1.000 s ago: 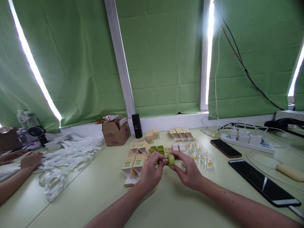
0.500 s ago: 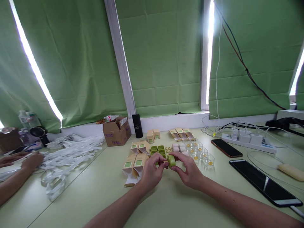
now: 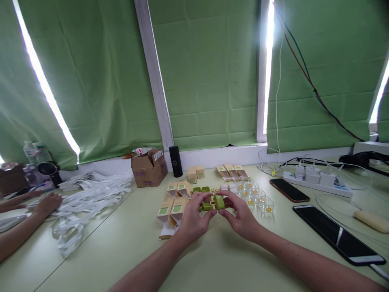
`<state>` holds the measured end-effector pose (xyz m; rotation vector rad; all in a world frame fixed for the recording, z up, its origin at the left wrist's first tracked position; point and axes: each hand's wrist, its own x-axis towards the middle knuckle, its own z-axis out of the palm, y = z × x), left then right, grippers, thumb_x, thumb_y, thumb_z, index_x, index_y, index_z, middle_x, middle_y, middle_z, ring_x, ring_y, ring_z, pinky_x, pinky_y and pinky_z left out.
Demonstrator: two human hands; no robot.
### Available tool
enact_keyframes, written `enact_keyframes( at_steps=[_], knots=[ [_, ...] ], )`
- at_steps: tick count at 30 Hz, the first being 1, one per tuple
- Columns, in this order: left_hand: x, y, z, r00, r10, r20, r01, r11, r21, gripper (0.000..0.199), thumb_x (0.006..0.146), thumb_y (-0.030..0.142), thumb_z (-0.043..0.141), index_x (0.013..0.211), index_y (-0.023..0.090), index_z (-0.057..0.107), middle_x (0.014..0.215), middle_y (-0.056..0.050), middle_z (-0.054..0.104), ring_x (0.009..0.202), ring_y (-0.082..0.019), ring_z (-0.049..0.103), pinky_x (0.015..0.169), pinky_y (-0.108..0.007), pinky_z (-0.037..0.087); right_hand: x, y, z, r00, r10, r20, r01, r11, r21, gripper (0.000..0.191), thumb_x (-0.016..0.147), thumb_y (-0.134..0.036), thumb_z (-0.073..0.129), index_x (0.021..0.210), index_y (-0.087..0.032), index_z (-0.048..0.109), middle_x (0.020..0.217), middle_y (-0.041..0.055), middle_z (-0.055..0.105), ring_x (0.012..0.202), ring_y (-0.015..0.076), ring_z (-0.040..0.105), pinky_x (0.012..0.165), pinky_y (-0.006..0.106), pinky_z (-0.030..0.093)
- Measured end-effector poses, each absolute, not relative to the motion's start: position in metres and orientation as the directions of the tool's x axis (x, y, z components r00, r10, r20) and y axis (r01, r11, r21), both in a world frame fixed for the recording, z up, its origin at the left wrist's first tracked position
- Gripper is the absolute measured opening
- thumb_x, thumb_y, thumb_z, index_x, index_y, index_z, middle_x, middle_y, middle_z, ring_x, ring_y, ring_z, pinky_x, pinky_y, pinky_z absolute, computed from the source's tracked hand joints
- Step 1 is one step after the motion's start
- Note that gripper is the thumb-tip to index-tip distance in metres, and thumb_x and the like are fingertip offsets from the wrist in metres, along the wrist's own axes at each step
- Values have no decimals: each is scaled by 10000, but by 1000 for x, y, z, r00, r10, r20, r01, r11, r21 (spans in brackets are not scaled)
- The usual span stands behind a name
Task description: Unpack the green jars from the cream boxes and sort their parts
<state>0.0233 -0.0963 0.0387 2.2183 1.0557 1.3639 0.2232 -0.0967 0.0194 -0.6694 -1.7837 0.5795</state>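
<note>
A small rounded green case (image 3: 219, 202) is held up above the table between my two hands. My right hand (image 3: 240, 213) is closed on its right side, thumb below and fingers on top. A small beige hook-shaped piece (image 3: 212, 202) sticks out on the left of the case. My left hand (image 3: 196, 215) curls around that side, thumb tip at the case's lower edge; whether it also grips the beige piece is hard to see. Just behind stand several open green trays (image 3: 197, 189), partly hidden by my fingers, and pale pink blocks (image 3: 225, 187).
Clear cups (image 3: 268, 205) with yellow centres stand right of my hands. Open kraft boxes (image 3: 164, 211) are on the left. Farther out are a carton (image 3: 148, 168), a black cylinder (image 3: 175, 161), white straps (image 3: 88, 198), phones (image 3: 338, 233) and a power strip (image 3: 319, 184). Another person's hand (image 3: 50, 202) is at far left.
My left fingers have shifted from pinching the beige piece to around the case's side, and the piece now shows more plainly. The other person's hand has moved slightly right.
</note>
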Motion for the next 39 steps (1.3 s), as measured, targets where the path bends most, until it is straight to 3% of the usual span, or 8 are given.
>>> enact_keyframes(
  at_steps=[3,7,10,13,18,23,28,39],
  knots=[
    [23,-98,42,272,742,612,438,-662,608,373,899,263,684,1265,216,635,1189,-122,610,1084,-257,643,915,-430,568,223,-98,23,-293,677,675,122,727,-676,451,891,-134,617,1315,-284,587,1310,99,589,1106,233,668,913,395,615],
    [24,-96,40,280,726,628,462,-676,575,327,920,284,672,1240,220,647,1195,-125,625,1220,-291,552,976,-462,545,223,-100,24,-339,647,683,208,759,-616,477,906,-134,620,1344,-323,613,1351,103,528,1279,274,564,998,426,581],
    [25,-94,37,308,703,641,447,-701,555,308,918,242,670,1225,242,654,1165,-105,648,1245,-287,520,998,-461,531,223,-101,23,-345,621,703,271,784,-559,496,941,-147,589,1395,-349,586,1342,96,526,1312,278,537,1088,463,527],
    [24,-94,36,311,694,649,429,-712,556,354,892,193,683,1240,246,648,1170,-103,647,1233,-284,520,980,-452,539,223,-100,22,-326,611,721,301,790,-534,558,941,-134,573,1454,-344,509,1373,105,503,1320,279,524,1059,451,547],
    [23,-95,37,334,663,670,454,-736,502,470,844,147,726,1290,249,618,1212,-101,673,1282,-302,479,1037,-504,495,225,-97,20,-284,567,773,339,814,-472,527,897,-89,592,1379,-286,516,1356,131,511,1296,289,532,974,431,589],
    [24,-96,39,350,634,689,480,-754,449,465,845,186,765,1285,246,630,1202,-101,685,1257,-313,488,1029,-514,488,226,-95,17,-300,494,816,383,846,-371,367,873,-65,602,1196,-239,598,1285,140,555,1255,294,568,1039,469,557],
    [26,-98,42,342,639,689,534,-736,417,427,802,168,818,1190,254,662,1116,-72,713,1202,-315,501,997,-506,494,228,-96,21,-337,451,826,361,872,-329,408,890,-60,591,1261,-230,603,1276,151,563,1227,291,586,1033,473,562],
    [27,-99,36,414,463,784,559,-809,183,497,779,150,835,1231,231,644,1124,-83,724,1151,-304,536,994,-503,501,223,-97,17,-314,414,855,466,851,-241,277,933,-35,497,986,-217,698,1108,105,605,946,219,622,793,377,567]
  ],
)
